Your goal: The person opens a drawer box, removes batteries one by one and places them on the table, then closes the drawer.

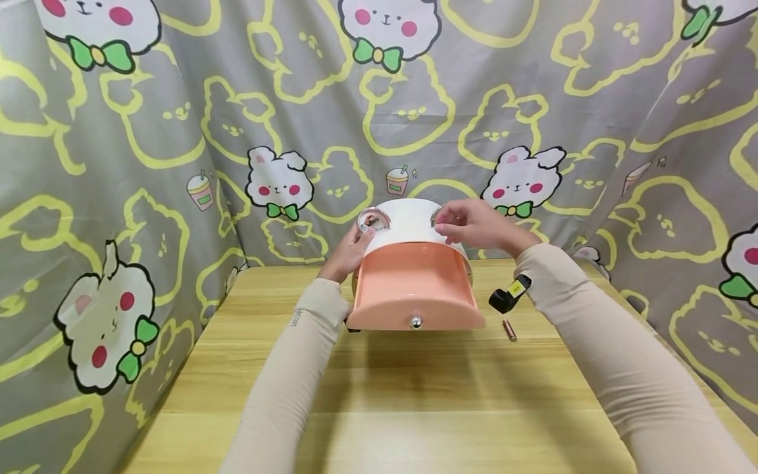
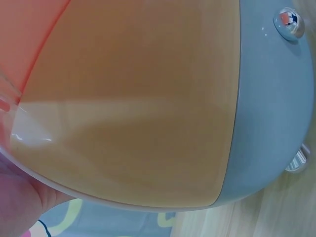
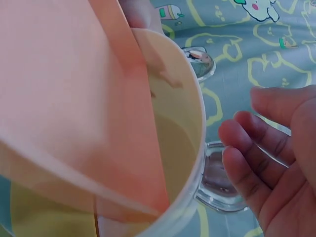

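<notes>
A white, round-backed storage box has its pink drawer pulled out toward me, a silver knob on the drawer front. Two clear, rounded pieces stick up from its top like ears. My left hand grips the left side of the box, its thumb by the left clear piece. My right hand is beside the right clear piece, fingers loosely bent with nothing between them. The left wrist view shows the box's tan inner surface and a blue-grey band with shiny silver feet.
A small reddish battery-like cylinder lies on the wooden table, right of the drawer. A black camera with a yellow label sits at my right wrist. Grey patterned curtain hangs behind the table and along both sides.
</notes>
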Demonstrator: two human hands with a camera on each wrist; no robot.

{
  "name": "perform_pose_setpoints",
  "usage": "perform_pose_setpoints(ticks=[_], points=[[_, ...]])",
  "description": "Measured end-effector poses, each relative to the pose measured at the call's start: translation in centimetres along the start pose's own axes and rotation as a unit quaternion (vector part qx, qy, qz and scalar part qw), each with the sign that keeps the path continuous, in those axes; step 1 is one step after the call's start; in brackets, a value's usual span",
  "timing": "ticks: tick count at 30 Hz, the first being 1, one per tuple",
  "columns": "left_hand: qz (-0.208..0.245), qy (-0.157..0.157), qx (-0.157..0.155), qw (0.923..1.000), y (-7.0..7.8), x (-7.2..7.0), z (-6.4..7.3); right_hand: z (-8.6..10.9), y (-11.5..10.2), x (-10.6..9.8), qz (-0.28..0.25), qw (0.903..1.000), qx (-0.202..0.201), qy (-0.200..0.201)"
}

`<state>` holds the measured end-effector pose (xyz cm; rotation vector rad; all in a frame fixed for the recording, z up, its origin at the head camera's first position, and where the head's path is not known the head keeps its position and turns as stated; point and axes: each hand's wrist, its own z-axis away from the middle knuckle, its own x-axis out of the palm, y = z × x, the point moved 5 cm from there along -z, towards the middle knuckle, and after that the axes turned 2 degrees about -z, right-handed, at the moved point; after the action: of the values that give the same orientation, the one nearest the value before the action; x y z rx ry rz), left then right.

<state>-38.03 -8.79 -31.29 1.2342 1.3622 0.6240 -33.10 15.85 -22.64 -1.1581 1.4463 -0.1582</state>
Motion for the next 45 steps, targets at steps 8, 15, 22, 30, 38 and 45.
perform_pose_setpoints(ticks=[8,15,22,30,38,45], points=[[-0.008,0.002,0.003,1.0,0.3,0.1,-0.3,-0.8,-0.6,0.7,-0.016,0.9996,-0.023,-0.003],[-0.009,0.004,0.004,0.9999,0.5,0.0,0.1,-1.8,-1.1,1.6,-0.004,0.9991,-0.04,-0.013],[-0.003,0.003,0.007,1.0,0.4,0.0,0.0,-2.5,-1.4,2.1,0.001,0.9991,-0.041,-0.011],[0.0,0.009,0.001,1.0,0.0,-0.1,0.3,-3.2,-1.3,2.8,-0.019,0.9991,-0.037,-0.011],[0.012,0.01,0.008,0.9998,-0.1,0.1,0.2,-3.7,-1.3,3.1,-0.034,0.9986,-0.036,-0.014],[0.011,0.013,0.003,0.9999,-0.2,-0.1,0.1,-4.1,-1.6,3.3,-0.043,0.9977,-0.046,-0.023]])
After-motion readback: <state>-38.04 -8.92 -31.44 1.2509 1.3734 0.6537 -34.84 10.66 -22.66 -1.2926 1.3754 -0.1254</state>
